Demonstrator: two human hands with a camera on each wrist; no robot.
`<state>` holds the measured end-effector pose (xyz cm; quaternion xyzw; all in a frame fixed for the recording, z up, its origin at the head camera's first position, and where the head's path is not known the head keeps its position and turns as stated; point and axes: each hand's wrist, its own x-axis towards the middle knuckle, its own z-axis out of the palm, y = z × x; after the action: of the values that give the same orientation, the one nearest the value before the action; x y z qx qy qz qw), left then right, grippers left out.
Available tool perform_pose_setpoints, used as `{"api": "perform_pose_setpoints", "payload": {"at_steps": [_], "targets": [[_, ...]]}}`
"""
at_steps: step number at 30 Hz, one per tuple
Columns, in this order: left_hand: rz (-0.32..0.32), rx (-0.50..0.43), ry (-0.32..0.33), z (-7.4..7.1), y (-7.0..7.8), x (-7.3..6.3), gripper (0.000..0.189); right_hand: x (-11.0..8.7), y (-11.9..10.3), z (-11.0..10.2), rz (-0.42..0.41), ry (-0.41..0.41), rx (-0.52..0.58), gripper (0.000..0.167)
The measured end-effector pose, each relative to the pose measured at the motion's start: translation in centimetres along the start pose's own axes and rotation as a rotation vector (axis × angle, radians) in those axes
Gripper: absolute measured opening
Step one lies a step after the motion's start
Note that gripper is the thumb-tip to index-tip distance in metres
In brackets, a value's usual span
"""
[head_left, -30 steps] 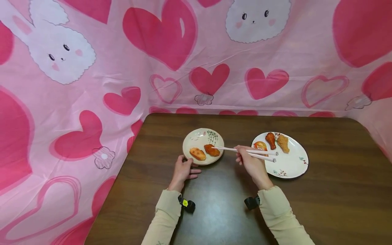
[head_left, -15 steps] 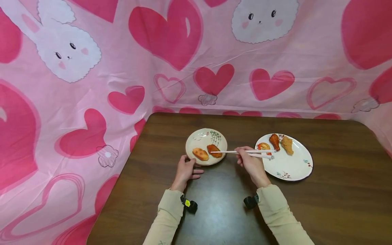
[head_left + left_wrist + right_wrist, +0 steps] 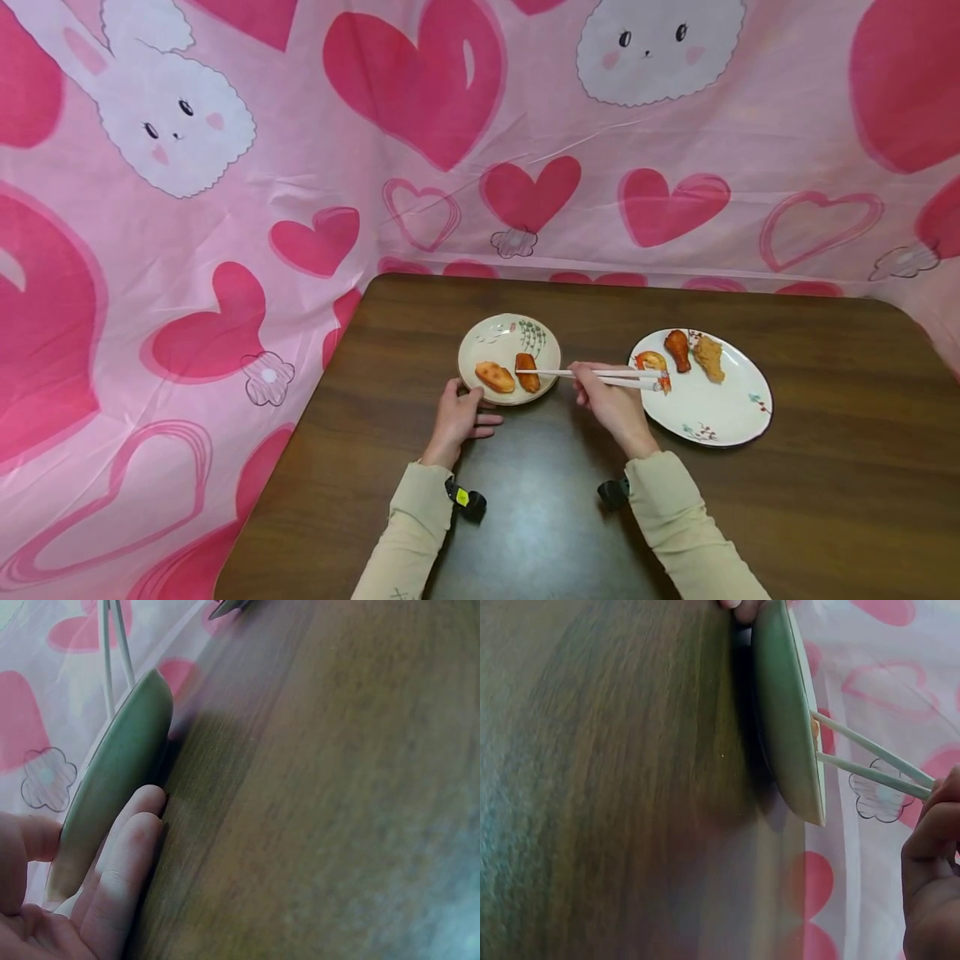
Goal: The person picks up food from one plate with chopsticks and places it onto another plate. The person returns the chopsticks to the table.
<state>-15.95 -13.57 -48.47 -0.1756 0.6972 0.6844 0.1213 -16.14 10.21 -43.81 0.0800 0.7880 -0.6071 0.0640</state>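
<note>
A small round patterned plate [image 3: 504,333] stands left of centre on the table. My left hand [image 3: 453,423] grips its near rim, thumb on top and fingers under it, as the left wrist view shows. On this plate lie a golden, spotted oval food piece [image 3: 495,377] and, right of it, a glossy brown chicken wing piece [image 3: 527,374]. My right hand [image 3: 611,408] holds a pair of white chopsticks [image 3: 592,375]. Their tips are at the wing piece, reaching over the plate's right rim. In the right wrist view the chopsticks [image 3: 877,757] spread apart towards the plate [image 3: 787,727], whose wall hides most of the food.
A larger white oval plate [image 3: 723,417] is to the right, bearing a shrimp [image 3: 651,361], a brown drumstick [image 3: 678,350] and a pale fried chicken piece [image 3: 708,358]. The right hand's chopstick ends overlap it in the head view. A pink heart-print cloth [image 3: 420,225] hangs behind the brown table [image 3: 847,433].
The wing piece has turned from lying slantwise to pointing nearly straight away from me, with the chopstick tips at it. The left hand keeps its grip on the plate rim.
</note>
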Motion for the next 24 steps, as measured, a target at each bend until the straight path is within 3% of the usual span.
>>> {"api": "perform_pose_setpoints", "payload": {"at_steps": [5, 14, 24], "targets": [[-0.003, 0.011, 0.003, 0.0, 0.1, 0.0, 0.037, 0.1, 0.1, 0.1, 0.007, 0.021, 0.029, 0.035], [0.002, 0.020, 0.004, -0.1, -0.1, 0.1, 0.036, 0.3, 1.0, 0.5, 0.115, 0.093, 0.356, 0.027], [0.003, 0.024, 0.005, 0.0, 0.0, -0.1, 0.036, 0.4, 1.7, 0.7, 0.196, 0.094, 0.527, 0.012]]}}
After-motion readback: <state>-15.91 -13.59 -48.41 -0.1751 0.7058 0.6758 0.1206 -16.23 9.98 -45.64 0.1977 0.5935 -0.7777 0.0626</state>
